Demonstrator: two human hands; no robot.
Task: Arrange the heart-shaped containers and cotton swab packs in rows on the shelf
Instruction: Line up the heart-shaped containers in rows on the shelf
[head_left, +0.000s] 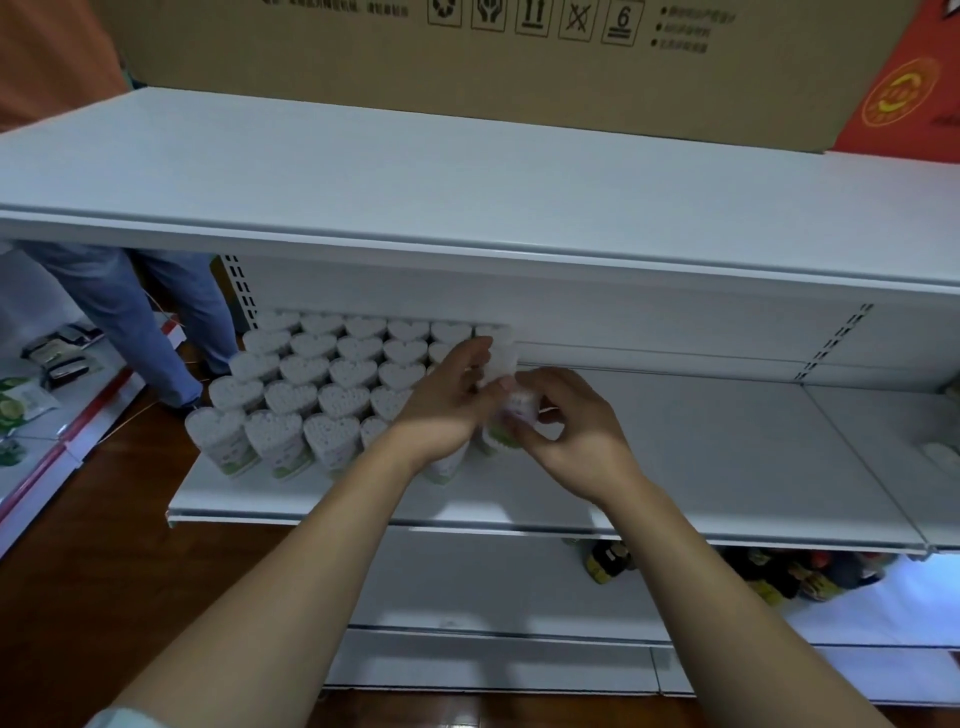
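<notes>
1. The heart-shaped containers (332, 389) stand upright in rows on the left part of the middle shelf (727, 467), packed side by side from the back panel forward, their tops showing white cotton swab tips.
2. One more container (511, 415) sits at the right end of the block, near the front, between the two hands; it is blurred and mostly covered, so only its white top and a strip of greenish label show.
3. The right hand (566, 423) curls its fingers and thumb round this container from the right side, clamped on it.
4. The left hand (449, 395) reaches in from the left, its fingers bent loosely and lying against the containers at the right edge of the block; whether they grip one I cannot tell.
5. The rest of the middle shelf to the right of the hands is bare white surface, with a small pale object (937, 451) near the far right edge, too blurred to name.
6. The top shelf (415, 171) carries a large cardboard box (467, 57) printed with handling symbols.
7. Dark bottles (779, 574) lie below the middle shelf on the right.
8. At left, another person's legs in blue jeans (135, 317) stand on the wooden floor (104, 545).
</notes>
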